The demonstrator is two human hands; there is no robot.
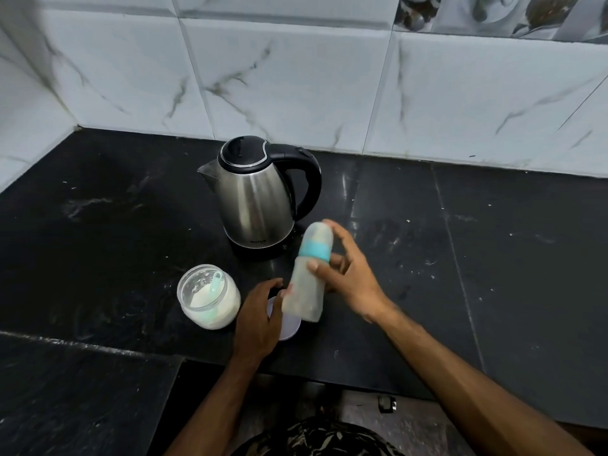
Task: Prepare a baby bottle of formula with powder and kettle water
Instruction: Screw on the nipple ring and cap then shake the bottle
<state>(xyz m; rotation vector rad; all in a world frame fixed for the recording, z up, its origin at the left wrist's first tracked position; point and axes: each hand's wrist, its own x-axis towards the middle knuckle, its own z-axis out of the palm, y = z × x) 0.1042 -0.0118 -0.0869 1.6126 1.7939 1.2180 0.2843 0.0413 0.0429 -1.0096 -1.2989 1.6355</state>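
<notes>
— Nearest the lens, what do you see?

— Two bare forearms rising from the bottom edge, over a patterned dark garment (pixel 316 439). Beyond them runs the black stone counter (pixel 493 258), backed by white marble-look wall tiles (pixel 296 77).

— How is the right hand placed?

— Right hand (pixel 348 278) reaches in from the lower right, wrist bent, palm turned left. Its thumb and fingers are wrapped round the frosted translucent baby bottle with a teal collar and clear cap (pixel 311 274), one finger stretched up to the cap's top. The bottle is tilted, top leaning away and to the right; whether its base is touching the counter I cannot tell.

— And the left hand?

— Left hand (pixel 260 317) comes up from below, fingers curled, thumb touching the bottle's lower side. It lies over a round white lid (pixel 291 329) flat on the counter; I cannot tell whether it is gripping that lid or only resting there.

— What else stands nearby?

— Just left of that hand, an open clear jar of white powder (pixel 209 296) with a pale teal scoop (pixel 210 287) stuck inside. Behind the bottle stands a brushed steel electric kettle with black lid and handle (pixel 256 195), upright, spout pointing left, lid closed.
</notes>
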